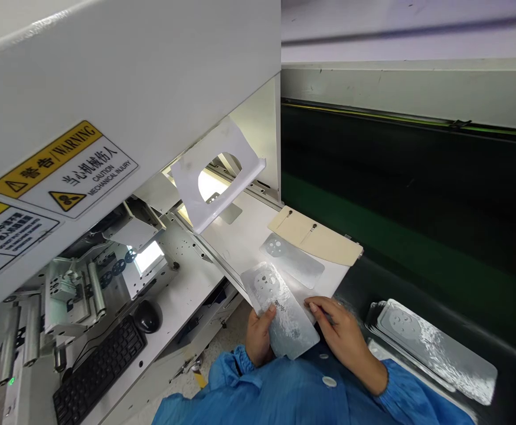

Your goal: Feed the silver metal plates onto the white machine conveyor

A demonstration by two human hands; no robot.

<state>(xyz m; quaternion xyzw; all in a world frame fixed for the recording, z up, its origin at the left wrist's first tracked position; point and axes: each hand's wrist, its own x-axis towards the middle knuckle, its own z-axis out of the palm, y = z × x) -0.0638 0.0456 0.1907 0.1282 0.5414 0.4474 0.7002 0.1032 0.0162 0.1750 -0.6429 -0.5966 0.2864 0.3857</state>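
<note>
My left hand [261, 333] grips a silver phone back panel [284, 319] by its left edge, thumb on top. The panel is tilted in front of my blue coat, with round camera holes at its far end and a glossy, wrinkled surface. Close to the panel's right edge is my right hand [340, 330], thumb and forefinger pressed together; what lies between them, if anything, is too small to make out. A second panel [300, 265] lies flat on the white machine table [235, 254] just beyond.
A beige guide plate [315, 236] is screwed down at the table's right. Stacked panels [439, 348] lie on the dark belt [408, 236]. A white hood with an oval opening [187, 200] hangs over the table. Left are a keyboard [103, 372], a mouse [147, 316] and rollers [96, 289].
</note>
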